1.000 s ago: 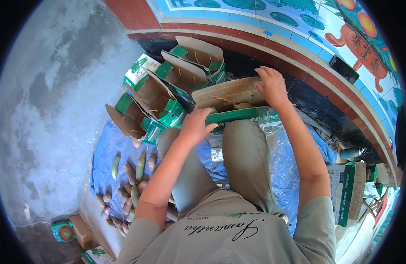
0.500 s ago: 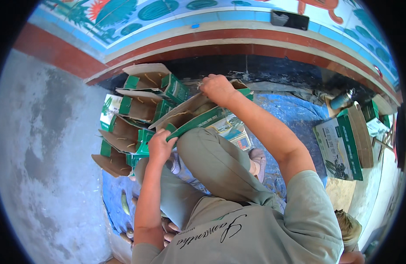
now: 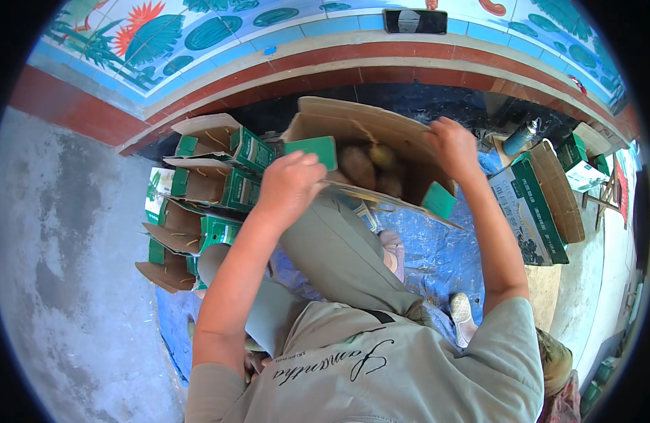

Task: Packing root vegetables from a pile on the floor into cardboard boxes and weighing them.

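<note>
One carton [image 3: 418, 163] over the blue sheet [image 3: 437, 257] contains tubers [image 3: 358, 168], its flaps unclosed: fingers of the left hand [image 3: 289, 187] clamp its green end flap [image 3: 315, 148], those of the right hand [image 3: 453, 146] curl at its rear flap [image 3: 367, 114], grip indeterminable, and four boxes [image 3: 199, 185] at left also stand open.

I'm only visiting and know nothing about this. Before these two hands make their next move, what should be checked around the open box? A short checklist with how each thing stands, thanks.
1. Left hand at the box: ok, it is at the left green flap.
2. Right hand at the box: ok, it is by the right end.
3. Firm grip on both sides: cannot tell, fingertips are hidden.
4. Contents covered: not ok, produce shows through the open top.
5. Number of pieces inside: cannot tell, shadow hides some.
6. Thermos out of the way: ok, it is beyond the right hand.
</note>
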The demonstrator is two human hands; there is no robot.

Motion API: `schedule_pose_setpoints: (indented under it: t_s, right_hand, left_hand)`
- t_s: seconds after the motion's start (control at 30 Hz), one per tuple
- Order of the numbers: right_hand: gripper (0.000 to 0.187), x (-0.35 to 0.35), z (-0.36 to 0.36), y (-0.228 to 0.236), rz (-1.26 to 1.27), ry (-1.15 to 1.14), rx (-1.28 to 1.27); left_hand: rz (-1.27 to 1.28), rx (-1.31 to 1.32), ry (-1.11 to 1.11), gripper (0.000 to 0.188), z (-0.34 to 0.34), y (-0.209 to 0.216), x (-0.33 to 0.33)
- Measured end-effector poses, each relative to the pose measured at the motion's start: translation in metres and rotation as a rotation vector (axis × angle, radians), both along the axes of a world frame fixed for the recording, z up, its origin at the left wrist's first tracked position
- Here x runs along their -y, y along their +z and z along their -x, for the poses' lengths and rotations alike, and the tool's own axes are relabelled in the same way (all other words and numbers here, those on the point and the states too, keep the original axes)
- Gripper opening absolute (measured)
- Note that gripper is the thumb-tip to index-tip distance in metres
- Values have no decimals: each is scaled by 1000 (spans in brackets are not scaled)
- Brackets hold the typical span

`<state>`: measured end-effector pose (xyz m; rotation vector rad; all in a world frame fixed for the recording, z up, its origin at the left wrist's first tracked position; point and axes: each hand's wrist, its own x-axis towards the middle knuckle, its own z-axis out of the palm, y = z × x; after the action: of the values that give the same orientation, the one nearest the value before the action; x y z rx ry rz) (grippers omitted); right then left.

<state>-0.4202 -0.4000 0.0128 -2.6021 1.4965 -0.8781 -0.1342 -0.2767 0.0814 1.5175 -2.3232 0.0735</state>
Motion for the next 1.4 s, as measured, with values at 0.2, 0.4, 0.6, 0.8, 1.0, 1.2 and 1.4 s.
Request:
schedule_pose_setpoints:
  t_s: [0.2,0.4,0.6,0.8,1.0,1.2,1.4]
  right_hand:
    - [15,-40,102,4,-19,-196,-173]
    - [13,-74,184,-46,-231,-425,-426]
    - [18,-83,260,-56,-441,-688,-251]
    - [41,-46,324,-93,-247,-801,-426]
    - [34,-26,389,-144,-452,-530,-457]
    - [20,-7,276,-67,-333,-464,-548]
    - [9,-3,158,6,-131,-214,-608]
  left_hand:
    - [-86,-155,-282,16,76,-50,26]
    - [-168,-239,-340,14,132,-106,22]
    - [-125,-334,-95,12,77,-30,25]
    - [81,-505,349,10,-12,-3,-19]
    - [148,-725,739,16,-132,-50,-84]
    - [292,-778,836,18,-173,-70,-121]
    - [240,-804,900,21,-168,-66,-124]
